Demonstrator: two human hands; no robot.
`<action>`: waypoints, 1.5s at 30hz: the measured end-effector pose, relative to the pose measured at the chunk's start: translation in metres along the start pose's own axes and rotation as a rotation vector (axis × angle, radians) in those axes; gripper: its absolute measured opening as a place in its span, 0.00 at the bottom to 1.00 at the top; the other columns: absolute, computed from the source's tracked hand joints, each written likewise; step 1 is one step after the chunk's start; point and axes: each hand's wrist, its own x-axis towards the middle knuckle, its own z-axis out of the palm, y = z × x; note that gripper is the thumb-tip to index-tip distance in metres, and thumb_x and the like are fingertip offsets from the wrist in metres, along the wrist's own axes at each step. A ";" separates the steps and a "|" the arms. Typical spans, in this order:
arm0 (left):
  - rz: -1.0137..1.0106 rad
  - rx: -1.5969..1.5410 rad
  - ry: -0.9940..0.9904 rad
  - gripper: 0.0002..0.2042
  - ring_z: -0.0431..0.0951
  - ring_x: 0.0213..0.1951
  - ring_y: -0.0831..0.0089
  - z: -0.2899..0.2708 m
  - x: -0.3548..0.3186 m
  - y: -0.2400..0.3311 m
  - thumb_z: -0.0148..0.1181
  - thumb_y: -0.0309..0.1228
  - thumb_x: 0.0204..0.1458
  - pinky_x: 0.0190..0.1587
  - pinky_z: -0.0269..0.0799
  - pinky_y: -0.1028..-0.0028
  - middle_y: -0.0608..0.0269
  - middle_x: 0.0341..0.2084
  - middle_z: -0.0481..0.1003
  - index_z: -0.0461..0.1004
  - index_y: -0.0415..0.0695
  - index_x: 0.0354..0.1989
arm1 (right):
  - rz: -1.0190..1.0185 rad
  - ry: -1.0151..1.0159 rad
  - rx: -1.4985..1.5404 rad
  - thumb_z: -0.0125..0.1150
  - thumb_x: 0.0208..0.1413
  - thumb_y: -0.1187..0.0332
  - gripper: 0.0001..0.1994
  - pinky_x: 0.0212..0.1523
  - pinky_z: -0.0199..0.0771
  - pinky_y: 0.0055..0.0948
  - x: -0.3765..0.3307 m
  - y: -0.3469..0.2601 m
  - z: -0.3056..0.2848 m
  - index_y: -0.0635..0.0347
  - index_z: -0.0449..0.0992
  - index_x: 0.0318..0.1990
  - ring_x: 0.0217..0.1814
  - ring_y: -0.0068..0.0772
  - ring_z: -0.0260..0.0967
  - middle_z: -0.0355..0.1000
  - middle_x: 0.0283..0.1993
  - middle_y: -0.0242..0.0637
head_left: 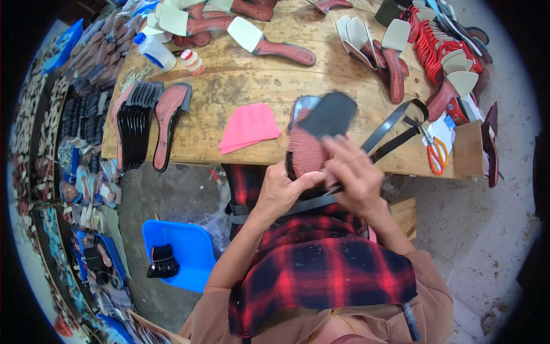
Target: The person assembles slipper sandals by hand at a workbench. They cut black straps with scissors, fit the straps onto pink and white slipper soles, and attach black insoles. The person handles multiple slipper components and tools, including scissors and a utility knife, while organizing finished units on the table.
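Head view, shoe sole [312, 135] at frame centre over the wooden tabletop [252, 86] edge, long axis running lower left to upper right, black end uppermost, left hand [281, 192] clenched on its lower end, right hand [352, 178] pinching a black strap [389, 129], pink sheets [249, 126] left, orange scissors [436, 153] right.

My left hand [285, 192] grips a rough-grained red sole [306, 150] with a matt black insole [329, 114]; at twelve o'clock, worn, scuffed wooden bench [258, 86].
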 end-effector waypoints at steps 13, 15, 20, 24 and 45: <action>-0.159 -0.509 0.039 0.10 0.75 0.34 0.81 0.007 -0.016 -0.028 0.61 0.26 0.53 0.39 0.72 0.76 0.65 0.34 0.78 0.77 0.35 0.42 | 1.079 -0.128 1.446 0.60 0.61 0.58 0.16 0.41 0.69 0.20 -0.015 0.004 0.048 0.61 0.75 0.48 0.39 0.15 0.66 0.72 0.37 0.23; -0.131 -0.472 0.123 0.10 0.74 0.34 0.82 0.012 -0.017 -0.038 0.61 0.27 0.54 0.39 0.72 0.77 0.66 0.34 0.78 0.77 0.35 0.42 | 1.154 0.153 1.524 0.58 0.63 0.56 0.16 0.40 0.69 0.21 -0.018 -0.018 0.066 0.59 0.75 0.47 0.40 0.15 0.67 0.72 0.38 0.24; -0.016 -0.302 0.352 0.13 0.72 0.33 0.83 0.016 -0.015 -0.037 0.63 0.34 0.56 0.38 0.70 0.78 0.67 0.34 0.77 0.77 0.36 0.43 | 1.209 0.240 1.434 0.42 0.67 0.46 0.27 0.50 0.70 0.28 -0.020 -0.020 0.060 0.63 0.72 0.52 0.47 0.26 0.70 0.72 0.46 0.36; -0.067 0.036 0.286 0.23 0.76 0.38 0.77 0.015 -0.024 -0.020 0.72 0.38 0.46 0.43 0.73 0.73 0.62 0.36 0.79 0.74 0.35 0.47 | 1.036 0.263 1.056 0.41 0.70 0.51 0.24 0.61 0.59 0.31 -0.023 -0.026 0.083 0.66 0.70 0.54 0.60 0.29 0.61 0.68 0.54 0.36; -0.167 -0.425 0.145 0.20 0.78 0.39 0.73 -0.029 -0.031 0.008 0.69 0.21 0.43 0.46 0.75 0.72 0.62 0.40 0.79 0.75 0.34 0.47 | 1.138 -0.324 1.463 0.64 0.58 0.62 0.08 0.34 0.67 0.16 -0.012 0.000 0.028 0.55 0.75 0.35 0.31 0.10 0.65 0.70 0.31 0.19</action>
